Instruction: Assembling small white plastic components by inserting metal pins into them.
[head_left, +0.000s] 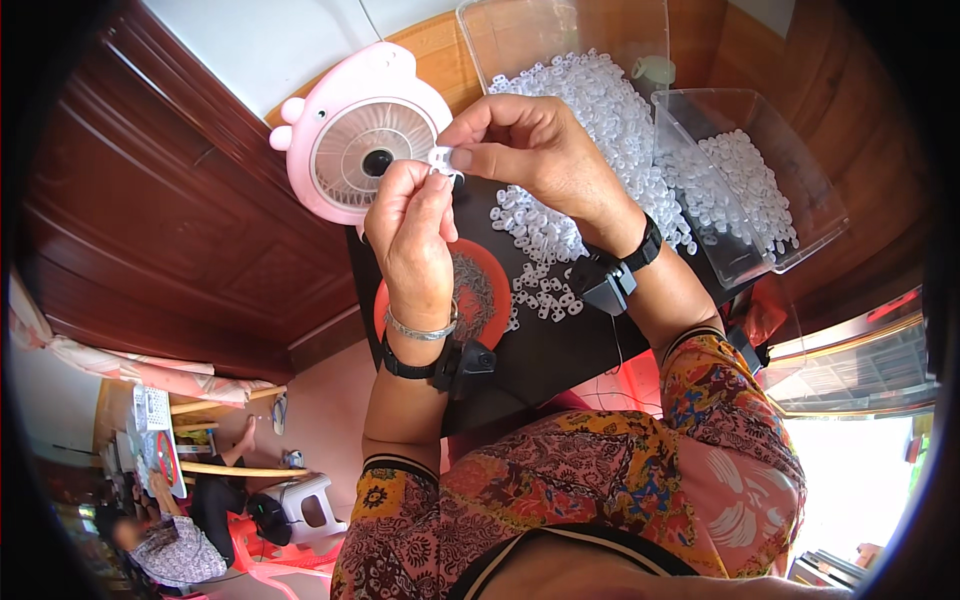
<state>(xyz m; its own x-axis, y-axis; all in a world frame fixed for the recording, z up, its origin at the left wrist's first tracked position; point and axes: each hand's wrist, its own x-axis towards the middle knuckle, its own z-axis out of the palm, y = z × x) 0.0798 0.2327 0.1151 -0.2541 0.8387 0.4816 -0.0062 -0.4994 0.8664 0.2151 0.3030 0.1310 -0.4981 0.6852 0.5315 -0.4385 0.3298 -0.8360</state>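
Note:
Between my two hands, in front of the pink fan, is a small white plastic piece (440, 159) with holes in it. My left hand (412, 225) pinches it from below between thumb and fingers. From the right, the thumb and fingertips of my right hand (525, 150) close on its other side. Under my left wrist stands a round orange-red tray (497, 268) of small grey metal parts. Many loose white plastic pieces (545, 225) like the held one lie heaped on the dark table (540, 355).
A pink animal-shaped fan (335, 85) stands at the back left. Two clear plastic bins hold white pieces: a large bin (480, 50) at the back and a smaller bin (835, 222) at the right. Another person (180, 550) sits at the far lower left near a grey stool (315, 505).

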